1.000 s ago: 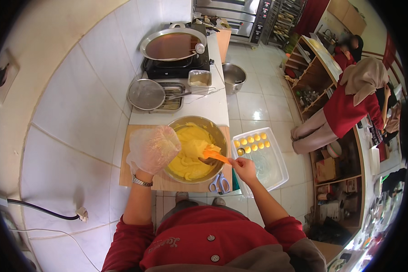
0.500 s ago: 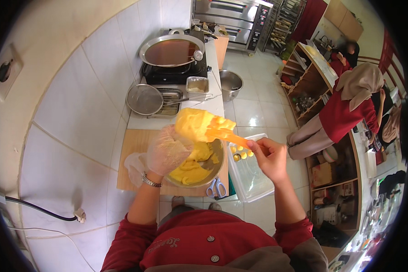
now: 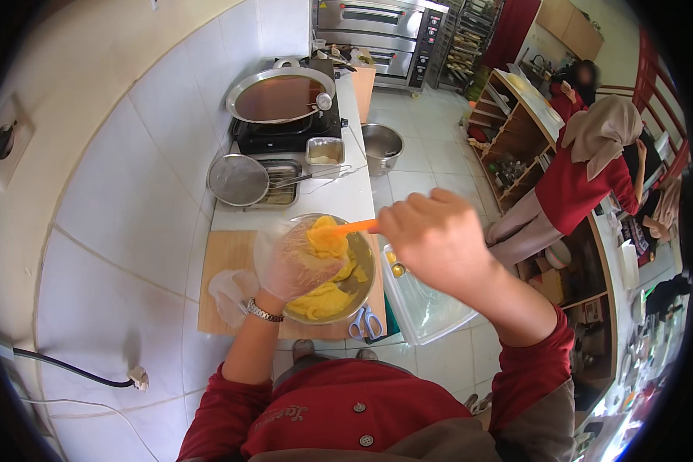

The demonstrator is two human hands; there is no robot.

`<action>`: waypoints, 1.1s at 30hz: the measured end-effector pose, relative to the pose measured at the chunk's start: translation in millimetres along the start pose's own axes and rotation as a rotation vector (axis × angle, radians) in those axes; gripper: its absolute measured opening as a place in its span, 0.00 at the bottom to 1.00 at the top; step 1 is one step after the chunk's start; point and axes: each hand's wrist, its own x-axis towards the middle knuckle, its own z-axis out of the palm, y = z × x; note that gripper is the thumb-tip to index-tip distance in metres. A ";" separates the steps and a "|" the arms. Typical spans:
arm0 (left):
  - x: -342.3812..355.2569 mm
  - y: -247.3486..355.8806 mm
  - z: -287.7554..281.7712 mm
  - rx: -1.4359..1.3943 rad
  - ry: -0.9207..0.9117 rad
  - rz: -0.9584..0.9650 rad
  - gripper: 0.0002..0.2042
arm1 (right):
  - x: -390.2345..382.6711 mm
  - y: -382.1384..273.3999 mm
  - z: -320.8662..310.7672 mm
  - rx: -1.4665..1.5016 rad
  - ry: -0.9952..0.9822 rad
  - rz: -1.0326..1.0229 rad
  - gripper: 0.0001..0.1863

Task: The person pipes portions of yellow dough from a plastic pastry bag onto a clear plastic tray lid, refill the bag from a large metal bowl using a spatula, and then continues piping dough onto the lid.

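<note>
My left hand [image 3: 289,273], under a cloudy clear plastic bag [image 3: 273,242] folded over its fingers, holds that bag above the steel bowl [image 3: 368,273] of yellow batter [image 3: 316,302]. My right hand [image 3: 431,235] grips an orange spatula [image 3: 356,227], its blade and a lump of batter at the bag's mouth. The bowl stands on a wooden board [image 3: 219,254]; blue-handled scissors [image 3: 362,327] lie at its near right. A translucent tray [image 3: 420,331] with yellow rounds [image 3: 391,258] is at the right, partly hidden by my right hand and forearm.
A pan of brown liquid [image 3: 279,100] on a black stove [image 3: 254,135], a strainer [image 3: 237,179] and small container [image 3: 325,154] occupy the far counter [image 3: 346,192]. A steel pot [image 3: 381,142] is on the floor. Two people [image 3: 574,177] [image 3: 581,81] are at the right shelving unit [image 3: 497,115].
The spatula rose out of the bowl with a big lump of batter, then moved left and down into the bag's mouth. My right hand moved up and forward, now covering part of the tray.
</note>
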 end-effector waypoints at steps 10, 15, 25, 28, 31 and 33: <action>8.0 -11.8 17.3 -0.072 0.336 -0.044 0.24 | -7.4 -60.0 19.1 -0.377 0.117 -0.363 0.03; 6.9 -26.9 18.2 -0.056 0.297 -0.074 0.24 | -16.6 -43.9 4.2 -0.261 0.051 -0.394 0.04; 4.3 -28.3 -8.4 -0.421 0.309 0.008 0.22 | -42.2 4.9 -13.4 0.374 0.204 0.310 0.08; 1.6 -27.4 -2.9 -0.758 0.294 -0.020 0.23 | -57.1 -5.2 24.1 0.689 0.260 0.678 0.09; 4.5 -14.5 -3.7 -0.817 0.226 0.046 0.25 | -58.0 -10.8 43.1 0.856 0.320 0.906 0.11; 4.3 -13.7 -5.0 -0.783 0.249 0.048 0.26 | -54.9 -13.9 43.2 0.804 0.125 0.945 0.11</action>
